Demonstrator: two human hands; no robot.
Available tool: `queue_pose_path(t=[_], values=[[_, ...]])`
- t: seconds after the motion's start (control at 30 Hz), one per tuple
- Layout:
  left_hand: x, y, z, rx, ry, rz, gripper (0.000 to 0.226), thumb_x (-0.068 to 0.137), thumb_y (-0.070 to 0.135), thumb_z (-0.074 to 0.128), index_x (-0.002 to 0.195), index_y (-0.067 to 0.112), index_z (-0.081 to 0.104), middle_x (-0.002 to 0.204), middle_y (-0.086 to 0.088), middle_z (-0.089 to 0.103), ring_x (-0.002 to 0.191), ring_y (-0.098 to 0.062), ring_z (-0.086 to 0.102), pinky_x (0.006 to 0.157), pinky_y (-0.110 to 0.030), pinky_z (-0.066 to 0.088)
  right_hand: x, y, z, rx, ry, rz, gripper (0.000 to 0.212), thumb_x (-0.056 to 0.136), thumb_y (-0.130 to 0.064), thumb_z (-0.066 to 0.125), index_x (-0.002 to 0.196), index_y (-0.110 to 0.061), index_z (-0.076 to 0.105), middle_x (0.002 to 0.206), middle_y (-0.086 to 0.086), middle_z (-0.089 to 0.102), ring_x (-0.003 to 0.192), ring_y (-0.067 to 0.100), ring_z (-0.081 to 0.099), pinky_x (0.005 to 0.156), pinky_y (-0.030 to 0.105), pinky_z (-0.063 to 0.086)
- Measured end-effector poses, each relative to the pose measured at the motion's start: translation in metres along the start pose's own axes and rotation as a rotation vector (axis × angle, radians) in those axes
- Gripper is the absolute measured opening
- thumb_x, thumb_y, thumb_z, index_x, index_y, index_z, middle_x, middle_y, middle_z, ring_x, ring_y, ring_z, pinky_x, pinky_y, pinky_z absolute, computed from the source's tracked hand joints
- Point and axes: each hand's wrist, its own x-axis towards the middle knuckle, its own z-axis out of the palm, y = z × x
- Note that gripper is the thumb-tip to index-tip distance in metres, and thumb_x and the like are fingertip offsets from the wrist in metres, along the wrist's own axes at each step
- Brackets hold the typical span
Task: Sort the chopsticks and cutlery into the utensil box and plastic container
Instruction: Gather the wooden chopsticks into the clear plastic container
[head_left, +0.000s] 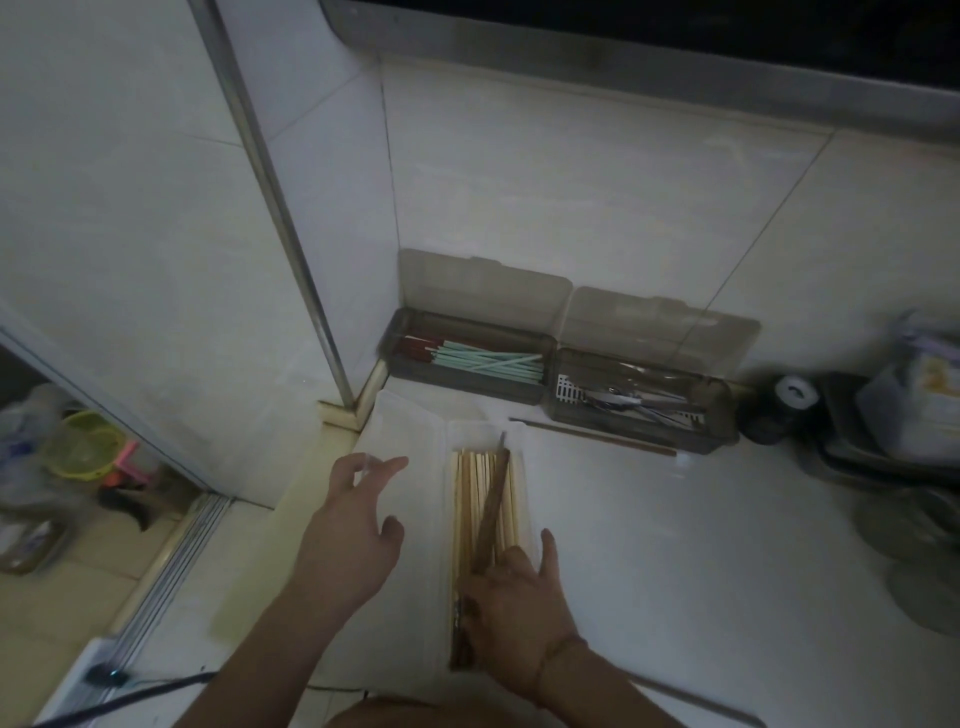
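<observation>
Holding a dark brown chopstick, the right hand has its fingers curled round the low end of it, with the thumb sticking out straight. The brown stick lies slanted on top of a row of pale wooden chopsticks. These all sit inside a clear plastic container, and the right hand rests over the near end of that container.

The left hand hovers just left of the container, over its flat white lid. Its fingers are spread apart and it holds nothing.

Beyond the container, against the wall, stand two smoky grey boxes with their lids tipped up. The left utensil box is behind the container and a bit to the left; it has mint green chopsticks with dark red ends lying in it. The right utensil box is behind the container and to the right; it has metal cutlery in it, but it is too dim to tell which pieces. One more thin brown chopstick lies on the white table, between the container and the right box.

Far right of the container there is a dark round thing and some blurry stuff by the wall. Far left of the container, down past the table edge, a yellow-green basket sits on the floor.
</observation>
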Motion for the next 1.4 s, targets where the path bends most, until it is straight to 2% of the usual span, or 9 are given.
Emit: queue_pose_path(t=[0.1, 0.33, 0.47, 0.6, 0.83, 1.0, 1.17, 1.27, 1.4], values=[[0.0, -0.001, 0.0, -0.002, -0.002, 0.001, 0.063, 0.085, 0.014, 0.065, 0.14, 0.036, 0.044, 0.14, 0.007, 0.029, 0.08, -0.006, 0.053, 0.063, -0.011, 0.037, 0.0, 0.001, -0.004, 0.039, 0.009, -0.004, 0.017, 0.066, -0.046, 0.052, 0.073, -0.038, 0.064, 0.069, -0.021, 0.059, 0.083, 0.009, 0.059, 0.099, 0.062, 0.024], [-0.001, 0.001, -0.001, -0.022, -0.011, -0.013, 0.063, 0.086, 0.014, 0.065, 0.141, 0.035, 0.043, 0.142, 0.007, 0.029, 0.074, -0.005, 0.055, 0.054, -0.005, 0.034, -0.033, 0.063, 0.006, 0.45, 0.541, 0.177, 0.021, 0.088, -0.031, 0.054, 0.096, -0.021, 0.07, 0.096, -0.009, 0.065, 0.094, 0.012, 0.056, 0.087, 0.025, 0.044], [0.0, -0.001, 0.0, -0.03, -0.004, -0.006, 0.063, 0.085, 0.013, 0.066, 0.14, 0.034, 0.045, 0.141, 0.007, 0.03, 0.08, -0.007, 0.056, 0.062, -0.008, 0.036, -0.086, 0.116, 0.05, 0.273, 0.345, 0.117, 0.044, 0.091, -0.057, 0.044, 0.097, -0.025, 0.073, 0.102, -0.009, 0.064, 0.099, 0.017, 0.054, 0.085, 0.029, 0.049], [0.0, -0.001, 0.0, -0.04, 0.0, -0.01, 0.063, 0.084, 0.011, 0.066, 0.139, 0.034, 0.047, 0.138, 0.007, 0.032, 0.079, -0.008, 0.056, 0.061, -0.009, 0.036, -0.104, 0.126, 0.062, 0.151, 0.374, 0.06, 0.051, 0.09, -0.064, 0.041, 0.092, -0.027, 0.076, 0.107, -0.008, 0.066, 0.107, 0.022, 0.051, 0.102, 0.021, 0.029], [0.0, 0.0, 0.0, -0.046, 0.005, -0.007, 0.063, 0.084, 0.01, 0.066, 0.138, 0.033, 0.047, 0.137, 0.005, 0.033, 0.072, -0.009, 0.057, 0.057, -0.012, 0.036, -0.091, 0.129, 0.053, 0.032, 0.377, 0.283, 0.042, 0.09, -0.044, 0.04, 0.079, -0.019, 0.072, 0.09, -0.003, 0.067, 0.093, 0.03, 0.054, 0.073, 0.037, 0.045], [0.0, 0.001, -0.001, -0.042, 0.002, -0.009, 0.062, 0.084, 0.01, 0.066, 0.139, 0.033, 0.047, 0.137, 0.006, 0.033, 0.068, -0.007, 0.054, 0.054, -0.007, 0.033, -0.052, 0.121, -0.001, 0.339, 0.352, 0.595, 0.006, 0.091, -0.021, 0.054, 0.096, -0.017, 0.057, 0.071, 0.004, 0.059, 0.061, 0.035, 0.06, 0.054, 0.031, 0.04], [-0.001, 0.003, -0.001, -0.022, -0.004, -0.016, 0.062, 0.085, 0.012, 0.065, 0.14, 0.034, 0.045, 0.139, 0.006, 0.03, 0.078, -0.009, 0.056, 0.058, -0.01, 0.035, -0.003, 0.081, -0.076, 0.921, 0.749, 0.486, 0.023, 0.097, -0.005, 0.043, 0.099, -0.026, 0.052, 0.082, -0.002, 0.057, 0.059, 0.016, 0.057, 0.054, 0.015, 0.046], [-0.001, 0.003, -0.002, -0.017, -0.003, -0.017, 0.062, 0.085, 0.013, 0.065, 0.139, 0.035, 0.045, 0.139, 0.006, 0.03, 0.075, -0.009, 0.058, 0.058, -0.012, 0.038, 0.024, 0.054, -0.084, 1.174, 0.646, 0.392, 0.044, 0.094, 0.002, 0.047, 0.085, -0.04, 0.055, 0.09, 0.006, 0.058, 0.064, 0.016, 0.063, 0.055, 0.023, 0.055], [-0.001, 0.004, -0.003, -0.013, -0.002, -0.018, 0.062, 0.085, 0.014, 0.065, 0.139, 0.036, 0.045, 0.139, 0.007, 0.029, 0.078, -0.01, 0.06, 0.062, -0.016, 0.044, 0.041, 0.024, -0.051, 0.894, 0.231, 0.331, 0.033, 0.092, -0.003, 0.053, 0.099, -0.034, 0.06, 0.099, -0.006, 0.056, 0.079, 0.009, 0.061, 0.072, 0.025, 0.057]])
